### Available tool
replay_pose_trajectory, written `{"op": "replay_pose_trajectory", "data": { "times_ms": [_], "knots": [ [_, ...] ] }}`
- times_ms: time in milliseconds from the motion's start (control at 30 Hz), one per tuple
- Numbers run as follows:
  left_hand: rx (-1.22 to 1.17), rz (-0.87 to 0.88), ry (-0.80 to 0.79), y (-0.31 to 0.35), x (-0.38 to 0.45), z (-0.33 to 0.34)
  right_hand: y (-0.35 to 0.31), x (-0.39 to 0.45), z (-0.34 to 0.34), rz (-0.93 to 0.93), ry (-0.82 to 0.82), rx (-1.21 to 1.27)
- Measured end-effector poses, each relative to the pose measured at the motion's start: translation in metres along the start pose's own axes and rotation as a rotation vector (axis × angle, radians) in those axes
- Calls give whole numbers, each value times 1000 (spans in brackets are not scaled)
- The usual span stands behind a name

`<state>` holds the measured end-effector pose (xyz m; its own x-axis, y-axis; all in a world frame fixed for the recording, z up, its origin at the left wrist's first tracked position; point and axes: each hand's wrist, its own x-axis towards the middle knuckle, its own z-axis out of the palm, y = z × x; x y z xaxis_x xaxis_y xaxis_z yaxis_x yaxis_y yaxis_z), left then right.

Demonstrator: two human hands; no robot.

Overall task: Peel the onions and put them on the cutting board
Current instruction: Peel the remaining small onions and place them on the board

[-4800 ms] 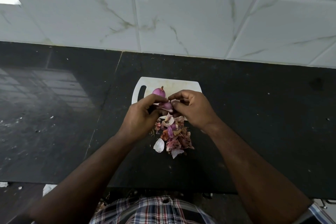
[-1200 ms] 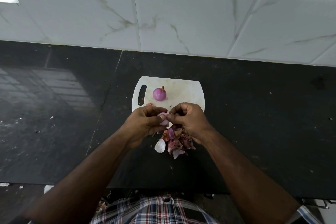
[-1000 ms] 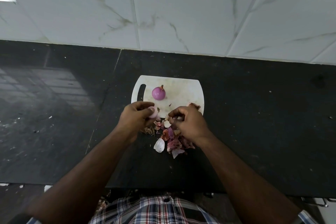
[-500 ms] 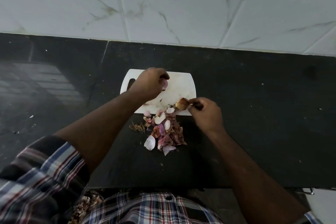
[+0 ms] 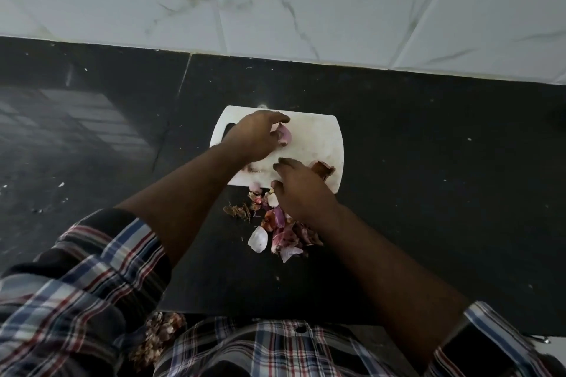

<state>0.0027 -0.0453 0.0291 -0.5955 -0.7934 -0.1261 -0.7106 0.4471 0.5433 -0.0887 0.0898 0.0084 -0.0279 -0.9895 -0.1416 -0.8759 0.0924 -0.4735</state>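
A white cutting board (image 5: 318, 138) lies on the black counter. My left hand (image 5: 255, 138) reaches over its left half, with the fingers curved round a peeled purple onion (image 5: 283, 135) that sits on the board. Whatever lies under that palm is hidden. My right hand (image 5: 301, 191) hovers at the board's near edge with relaxed fingers and holds nothing. A brown piece of onion skin (image 5: 321, 169) lies on the board just beyond its fingers.
A heap of purple, white and brown onion peels (image 5: 277, 225) lies on the counter (image 5: 428, 162) right in front of the board. A white tiled wall (image 5: 306, 3) stands behind the counter. More dry peels (image 5: 156, 337) lie below the counter's front edge.
My left hand carried the peeled onion from the peel heap onto the board. My right hand let go of the brown skin piece on the board and moved left.
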Motion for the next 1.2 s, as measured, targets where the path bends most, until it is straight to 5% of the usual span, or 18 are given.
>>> {"op": "replay_pose_trajectory", "data": {
  "times_ms": [133, 367, 467, 533, 700, 900, 1033, 1200],
  "knots": [
    [44, -93, 192, -31, -31, -4, -8, 18, 7, 1, -27, -168],
    [-114, -121, 108, -51, -68, 15, -25, 20, 7, -11, 54, -107],
    [-142, -111, 79, -48, -77, 21, -30, 19, 3, 30, -33, -101],
    [-147, -88, 53, -46, -86, 25, -25, 9, -4, 95, -19, -31],
    [-119, -48, -57, -29, -108, 27, 26, -15, -42, 392, 415, 124],
    [-172, -6, 7, -11, -97, 27, 43, -23, -30, 652, 322, 768],
    [-155, -15, 50, -2, -86, 29, 41, -23, -29, 599, 399, 791],
    [-65, -32, -87, 15, -71, 36, 42, -24, -31, 538, 412, 689]
  ]
}}
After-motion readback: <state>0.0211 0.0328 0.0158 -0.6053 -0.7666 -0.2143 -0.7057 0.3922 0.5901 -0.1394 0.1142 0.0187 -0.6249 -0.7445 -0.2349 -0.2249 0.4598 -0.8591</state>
